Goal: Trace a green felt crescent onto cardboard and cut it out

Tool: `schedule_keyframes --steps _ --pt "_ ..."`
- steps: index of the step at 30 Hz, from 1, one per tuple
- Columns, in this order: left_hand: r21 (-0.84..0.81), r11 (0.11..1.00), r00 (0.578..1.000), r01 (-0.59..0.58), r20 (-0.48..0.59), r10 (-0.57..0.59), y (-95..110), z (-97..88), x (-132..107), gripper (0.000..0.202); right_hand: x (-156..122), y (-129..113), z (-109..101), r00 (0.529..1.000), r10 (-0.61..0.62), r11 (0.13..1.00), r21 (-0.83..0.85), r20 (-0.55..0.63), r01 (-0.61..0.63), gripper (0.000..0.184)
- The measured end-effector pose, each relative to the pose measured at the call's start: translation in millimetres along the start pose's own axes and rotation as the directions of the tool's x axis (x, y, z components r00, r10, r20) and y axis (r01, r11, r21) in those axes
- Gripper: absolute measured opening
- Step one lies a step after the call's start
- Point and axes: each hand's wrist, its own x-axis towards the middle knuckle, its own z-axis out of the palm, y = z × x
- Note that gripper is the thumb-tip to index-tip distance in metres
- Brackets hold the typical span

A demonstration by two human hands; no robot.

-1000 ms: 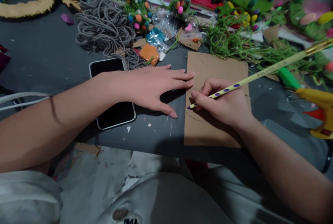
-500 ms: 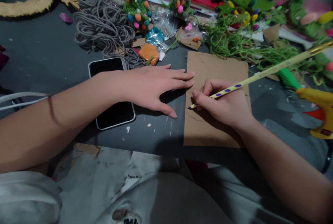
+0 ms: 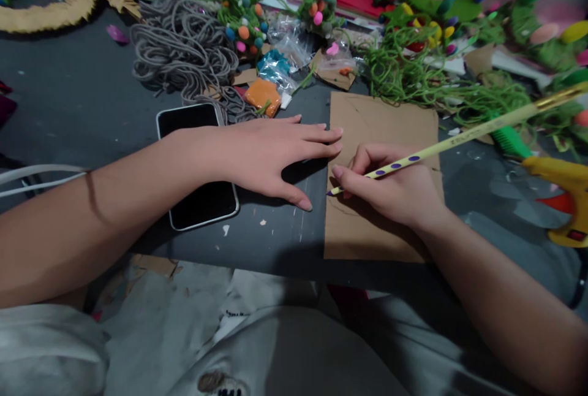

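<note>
My right hand (image 3: 392,184) is closed round a pale yellow pencil (image 3: 441,148) with purple spots. Its dark tip rests at the left edge of a brown cardboard sheet (image 3: 386,236), near a curved pencil line. Another faint line shows near the sheet's top. My left hand (image 3: 266,154) lies flat with fingers spread, its fingertips touching or just over the sheet's left edge. Under my left wrist lies a phone (image 3: 202,209) with a dark screen, partly hidden by the forearm.
Grey cord (image 3: 184,46) and green yarn (image 3: 404,68) lie beyond the sheet, with an orange packet (image 3: 263,97) between them. At right sit a yellow glue gun (image 3: 563,190) and a green comb (image 3: 511,138). A white cable (image 3: 41,170) runs at left. The dark table's (image 3: 271,243) front edge is near my lap.
My right hand has moved slightly left, bringing the pencil tip to the cardboard's left edge. The pencil now tilts a little differently. My left hand has stayed in place.
</note>
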Motion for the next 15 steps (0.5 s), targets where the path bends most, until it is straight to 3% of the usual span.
schedule_keyframes --steps 8,11,13,15 --pt "0.064 0.998 1.0 -0.001 -0.014 0.001 1.7 2.6 -3.4 0.097 -0.7 -1.7 -4.5 1.0 -0.004 0.997 0.074 0.02 0.002 0.045" --pt "0.095 0.995 0.998 -0.028 -0.047 0.033 0.3 5.4 -6.2 0.098 4.2 -1.2 -19.7 0.976 -0.093 0.989 0.091 -0.199 0.113 0.043" --pt "0.106 0.993 0.996 -0.043 -0.069 0.05 -1.2 6.2 -8.0 0.096 9.6 1.2 -36.8 0.901 -0.176 0.968 0.096 -0.397 0.232 0.037" --pt "0.104 0.993 0.993 -0.063 -0.096 0.073 -2.2 5.4 -9.5 0.091 14.8 4.7 -56.0 0.844 -0.21 0.942 0.13 -0.493 0.31 0.033"
